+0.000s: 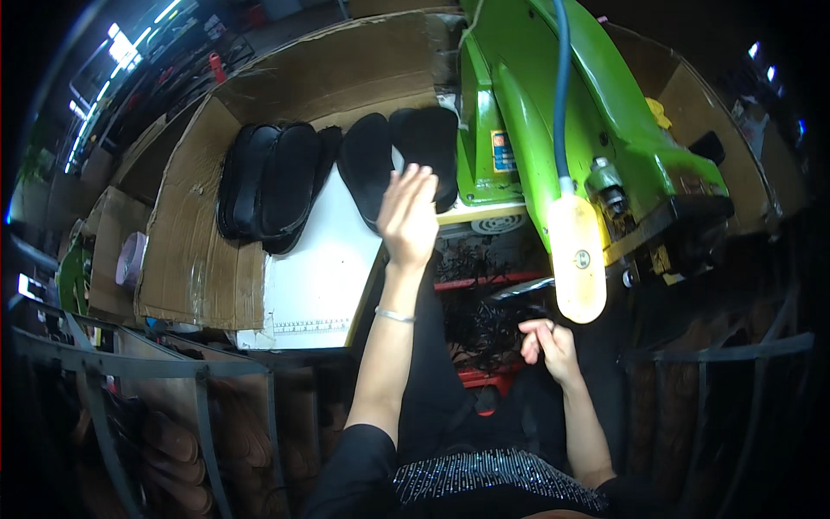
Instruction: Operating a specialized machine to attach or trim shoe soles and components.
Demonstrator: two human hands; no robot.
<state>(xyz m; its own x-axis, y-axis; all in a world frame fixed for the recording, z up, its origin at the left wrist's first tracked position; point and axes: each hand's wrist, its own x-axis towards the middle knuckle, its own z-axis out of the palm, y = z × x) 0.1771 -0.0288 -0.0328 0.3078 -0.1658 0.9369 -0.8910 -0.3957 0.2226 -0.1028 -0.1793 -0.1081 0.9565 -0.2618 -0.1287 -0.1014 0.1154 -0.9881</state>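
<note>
My left hand (pixel 409 218) reaches over the work table with its fingers stretched out, at the near edges of two black shoe soles. One is a black sole (pixel 367 164) just left of the fingers; the other, a wider dark sole (pixel 425 138), lies beyond the fingertips. Whether the fingertips touch it I cannot tell. Lower and to the right, my right hand (pixel 553 349) hovers below the lamp of the green machine (pixel 527 130). Its fingers are loosely bent and apart, with nothing visible in them. Farther left, several black soles (pixel 290 177) lean together in a row.
A cut cardboard box wall (pixel 194 208) surrounds the white table top (pixel 324 259), which has a ruler strip (pixel 311 327) along its front. A lit oblong lamp (pixel 577 259) hangs before the machine head. Dark scraps (pixel 484 324) fill the space below. Metal racks (pixel 203 406) holding soles flank me.
</note>
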